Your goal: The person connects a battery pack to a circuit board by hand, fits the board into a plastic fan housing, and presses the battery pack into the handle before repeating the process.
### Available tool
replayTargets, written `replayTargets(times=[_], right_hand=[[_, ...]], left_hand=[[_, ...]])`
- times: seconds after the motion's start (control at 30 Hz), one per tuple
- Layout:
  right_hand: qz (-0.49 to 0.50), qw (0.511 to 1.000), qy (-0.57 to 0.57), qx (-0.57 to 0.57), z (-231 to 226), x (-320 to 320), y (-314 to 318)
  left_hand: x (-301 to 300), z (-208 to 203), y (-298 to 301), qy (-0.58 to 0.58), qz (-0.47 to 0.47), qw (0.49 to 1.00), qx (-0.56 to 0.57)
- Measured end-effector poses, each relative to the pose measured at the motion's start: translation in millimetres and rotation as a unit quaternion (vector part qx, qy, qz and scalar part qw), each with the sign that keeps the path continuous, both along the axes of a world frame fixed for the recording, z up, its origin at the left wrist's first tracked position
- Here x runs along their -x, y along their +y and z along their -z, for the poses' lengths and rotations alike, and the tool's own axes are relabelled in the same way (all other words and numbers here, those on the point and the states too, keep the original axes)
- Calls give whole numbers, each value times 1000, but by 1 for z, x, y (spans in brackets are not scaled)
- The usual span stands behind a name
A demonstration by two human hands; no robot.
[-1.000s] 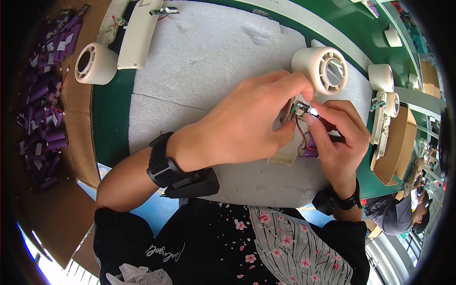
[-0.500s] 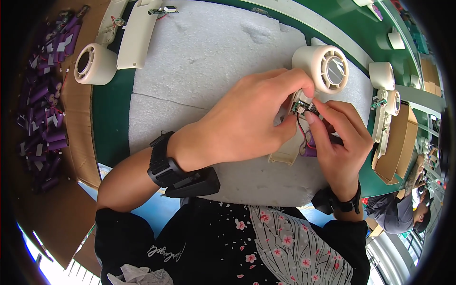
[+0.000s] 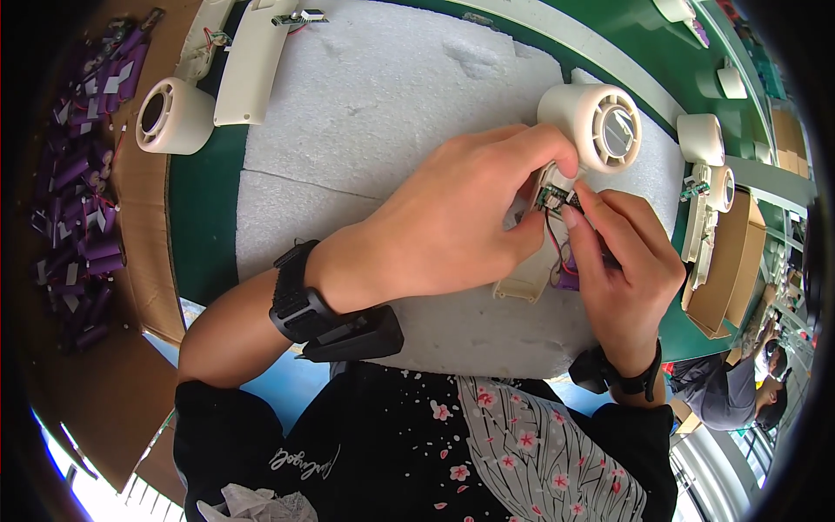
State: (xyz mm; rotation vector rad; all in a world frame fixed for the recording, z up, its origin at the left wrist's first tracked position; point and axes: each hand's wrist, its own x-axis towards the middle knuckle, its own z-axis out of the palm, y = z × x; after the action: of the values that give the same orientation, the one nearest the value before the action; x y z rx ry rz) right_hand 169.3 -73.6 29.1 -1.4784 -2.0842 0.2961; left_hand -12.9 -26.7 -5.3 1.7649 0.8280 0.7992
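The circuit board (image 3: 555,199) is a small green plate crowded with tiny parts, a pale block near its left end and a darker stretch toward its right; it sits at the upper end of an open, cream-coloured casing (image 3: 518,284), over the right half of a white foam pad (image 3: 365,113). The casing is smooth, narrow and slightly glossy; its lower end, with small tabs at the edge, shows below the left thumb, while much of its middle is covered by the fingers. A red and a dark wire (image 3: 554,237) drop from the board in a loose curve; they run down toward a purple cell (image 3: 568,277), whose shiny wrap is partly hidden by the right hand.

The person's left hand (image 3: 457,213) is curled from the left, forefinger arched over the top and thumb below, gripping the casing around the board; the right hand (image 3: 635,261) pinches the board's right end between thumb and forefinger; its other fingers are folded, and whether they touch the cell cannot be told.

Just above the fingertips lies a round cream head (image 3: 600,128), a ring of slots around its shiny grey disc; a second cream head (image 3: 177,117) lies at the left, near a long curved cover (image 3: 252,70).
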Motion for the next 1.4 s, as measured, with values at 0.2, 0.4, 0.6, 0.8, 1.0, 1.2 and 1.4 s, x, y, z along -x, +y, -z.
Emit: replayTargets(times=[0.2, 0.4, 0.6, 0.8, 1.0, 1.2, 1.4], right_hand=[[-26, 999, -5, -37, 2, 0, 2], [-22, 1000, -11, -10, -1, 1, 3], [27, 998, 52, 31, 2, -2, 4], [51, 978, 132, 154, 4, -12, 12], [-27, 964, 149, 221, 3, -27, 15], [-91, 943, 173, 270, -7, -31, 9], [-69, 964, 103, 233, -16, -28, 8]], left_hand=[[0, -2, 1, -1, 7, 1000, 12], [2, -3, 3, -34, 22, 997, 59], [2, -1, 9, -35, 21, 999, 0], [5, -3, 12, -14, 45, 996, -77], [4, -3, 13, -13, 54, 996, -71], [7, -5, 8, -24, 53, 998, -37], [7, -9, 7, 2, 23, 1000, -17]])
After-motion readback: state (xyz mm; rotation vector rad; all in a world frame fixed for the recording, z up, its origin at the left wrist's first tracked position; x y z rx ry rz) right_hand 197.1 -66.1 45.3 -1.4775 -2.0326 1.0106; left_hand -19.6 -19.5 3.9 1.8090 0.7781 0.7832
